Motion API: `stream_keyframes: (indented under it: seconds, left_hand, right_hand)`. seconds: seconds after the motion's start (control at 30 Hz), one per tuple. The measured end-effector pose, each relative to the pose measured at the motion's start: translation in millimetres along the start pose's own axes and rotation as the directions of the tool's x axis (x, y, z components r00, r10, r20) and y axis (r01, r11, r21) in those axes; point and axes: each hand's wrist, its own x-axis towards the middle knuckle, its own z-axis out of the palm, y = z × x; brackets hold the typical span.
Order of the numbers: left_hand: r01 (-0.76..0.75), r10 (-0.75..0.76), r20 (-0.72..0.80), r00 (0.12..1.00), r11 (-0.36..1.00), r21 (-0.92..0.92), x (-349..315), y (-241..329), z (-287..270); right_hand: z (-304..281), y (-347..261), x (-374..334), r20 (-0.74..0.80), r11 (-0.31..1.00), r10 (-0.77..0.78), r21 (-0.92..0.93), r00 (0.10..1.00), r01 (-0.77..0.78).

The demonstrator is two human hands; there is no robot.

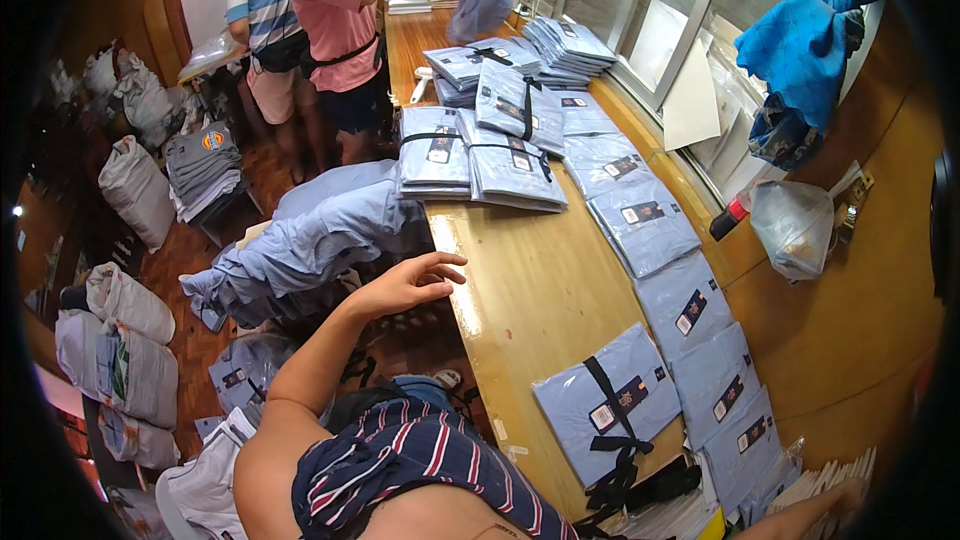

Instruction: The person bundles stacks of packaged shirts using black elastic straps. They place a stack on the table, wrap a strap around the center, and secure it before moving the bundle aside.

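My left hand (415, 278): fingers apart and loosely curled, just beside the edge of the wooden table (530, 270).
My right hand (845, 502): near the upright white sheets (825, 477); I cannot tell its grip.
Folded light-blue shirt (610, 400): flat on the table between my hands, black ribbon (603, 380) across it.
Bagged blue shirts (680, 305): overlapping row, just right of it.

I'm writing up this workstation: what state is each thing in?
Left hand: open, empty, slightly curled.
Right hand: at the picture's lower right; grip unclear.
Near shirt pack: folded, lying flat on the table.
Black ribbon: crosses that pack.
Shirt pile: unfolded, rumpled.
Plastic bag: hanging, bulging.
Blue cloth: hanging.
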Motion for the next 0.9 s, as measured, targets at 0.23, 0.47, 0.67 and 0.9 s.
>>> stream_keyframes:
  seconds: [0.23,0.47,0.67,0.9]
  left_hand:
    - [0.002,-0.003,0.033,0.999,1.000,0.027,12,8,10]
    - [0.008,-0.006,0.096,0.995,1.000,-0.029,40,2,12]
    - [0.067,-0.096,0.298,0.950,0.992,0.106,89,-31,45]
    - [-0.741,0.177,0.829,0.531,0.571,0.353,143,-73,150]
  right_hand:
    - [-11,9,13,-0.058,1.000,-0.003,0.000,0.998,0.003]
    - [-42,-31,28,-0.386,0.978,-0.176,0.033,0.905,0.204]
    - [11,-149,-93,-0.226,0.875,-0.386,0.216,0.894,0.433]
    - [139,-143,-225,0.506,0.934,-0.346,0.108,0.790,0.340]
